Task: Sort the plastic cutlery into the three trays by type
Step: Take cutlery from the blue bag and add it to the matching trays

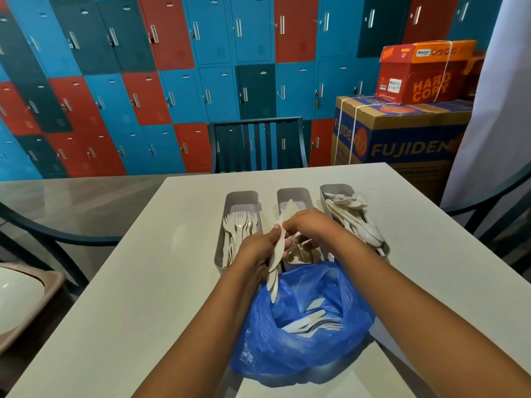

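Nearest the camera, a blue plastic bag (298, 334) lies open on the white table (143, 282), holding loose white cutlery (313, 323); fork tines are visible among the pieces, the rest cannot be sorted by type from this view.

Above the bag's far edge, the left hand (260, 251) is clamped round a bundle of white knives (274, 268), blades pointing down toward the bag. The right hand (310, 225) meets it, fingers curled and pinching the upper end of one piece in that bundle.

Just beyond the hands stand three grey trays side by side. The left tray (240, 196) contains forks (240, 225), tines toward the far end. The middle tray (293, 193) contains knives, largely hidden by the hands. The right tray (334, 191) contains spoons (353, 216), bowls toward the far end and piled above the rim.

Legible writing: an orange box (422, 73) reads "HARD COPY"; it sits on a brown and blue carton (402, 136) marked "FUJIDEN". Both stand before red and blue lockers (172, 81). Smaller labels cannot be read.
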A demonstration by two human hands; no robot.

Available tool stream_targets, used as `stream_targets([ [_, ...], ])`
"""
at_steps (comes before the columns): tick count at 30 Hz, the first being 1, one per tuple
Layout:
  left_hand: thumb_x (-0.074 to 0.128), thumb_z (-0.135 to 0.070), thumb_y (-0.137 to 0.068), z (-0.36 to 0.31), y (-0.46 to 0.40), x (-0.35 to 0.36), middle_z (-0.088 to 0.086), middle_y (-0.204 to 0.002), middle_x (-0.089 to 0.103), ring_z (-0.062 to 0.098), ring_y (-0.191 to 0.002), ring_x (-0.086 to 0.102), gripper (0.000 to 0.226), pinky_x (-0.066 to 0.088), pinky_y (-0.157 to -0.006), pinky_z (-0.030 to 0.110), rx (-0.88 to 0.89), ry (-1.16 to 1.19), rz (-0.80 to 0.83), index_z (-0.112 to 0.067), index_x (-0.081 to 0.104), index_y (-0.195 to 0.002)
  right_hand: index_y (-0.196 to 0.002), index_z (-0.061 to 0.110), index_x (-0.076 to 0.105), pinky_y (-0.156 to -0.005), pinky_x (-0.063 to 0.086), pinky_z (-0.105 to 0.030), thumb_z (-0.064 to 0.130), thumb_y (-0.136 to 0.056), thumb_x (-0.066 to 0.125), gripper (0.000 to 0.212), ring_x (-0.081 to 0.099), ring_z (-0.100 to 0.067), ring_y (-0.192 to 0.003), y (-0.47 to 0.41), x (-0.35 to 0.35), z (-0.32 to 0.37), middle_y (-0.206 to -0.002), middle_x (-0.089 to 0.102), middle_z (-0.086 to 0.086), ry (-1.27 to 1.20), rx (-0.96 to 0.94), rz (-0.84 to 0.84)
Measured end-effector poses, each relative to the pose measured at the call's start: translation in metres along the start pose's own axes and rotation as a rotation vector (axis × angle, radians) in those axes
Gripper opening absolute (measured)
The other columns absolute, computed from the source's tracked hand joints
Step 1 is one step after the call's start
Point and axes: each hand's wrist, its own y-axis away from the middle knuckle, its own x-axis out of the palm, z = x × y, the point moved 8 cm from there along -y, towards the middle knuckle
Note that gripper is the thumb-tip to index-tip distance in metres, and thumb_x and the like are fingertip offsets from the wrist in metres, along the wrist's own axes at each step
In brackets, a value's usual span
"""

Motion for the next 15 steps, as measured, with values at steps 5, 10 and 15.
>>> stream_targets([
  [5, 0.046, -0.029, -0.099, 0.003, 0.0, 0.002, 0.001, -0.053, 0.064, 0.004, -0.037, 0.057, 0.03, 0.042, -0.035, 0.015, -0.01, -0.09, 0.001, -0.006, 0.063, -0.092, -0.09, 0.006, 0.056, -0.047, 0.041, -0.024, 0.005, -0.091, 0.042, 0.014, 0.052, -0.015, -0.053, 0.0, -0.001, 0.003, -0.067, 0.055, -0.006, -0.111, 0.025, -0.011],
  [10, 0.048, -0.029, -0.098, -0.004, 0.0, -0.006, 0.003, -0.062, 0.063, 0.005, -0.041, 0.057, 0.027, 0.037, -0.032, 0.013, 0.063, -0.17, -0.105, -0.006, 0.056, -0.109, -0.096, 0.007, 0.057, -0.054, 0.046, -0.025, 0.025, -0.098, 0.047, 0.02, 0.057, -0.016, -0.066, 0.006, 0.007, 0.005, -0.084, 0.062, -0.007, 0.023, -0.026, 0.085],
  [15, 0.048, -0.028, -0.098, -0.01, 0.003, -0.007, 0.008, -0.074, 0.061, 0.012, -0.046, 0.057, 0.021, 0.043, -0.036, 0.016, 0.134, -0.147, -0.136, -0.01, 0.057, -0.102, -0.08, 0.008, 0.053, -0.052, 0.048, -0.026, 0.01, -0.094, 0.054, 0.015, 0.054, -0.016, -0.063, 0.008, 0.011, 0.005, -0.079, 0.058, -0.009, -0.013, -0.031, 0.102],
])
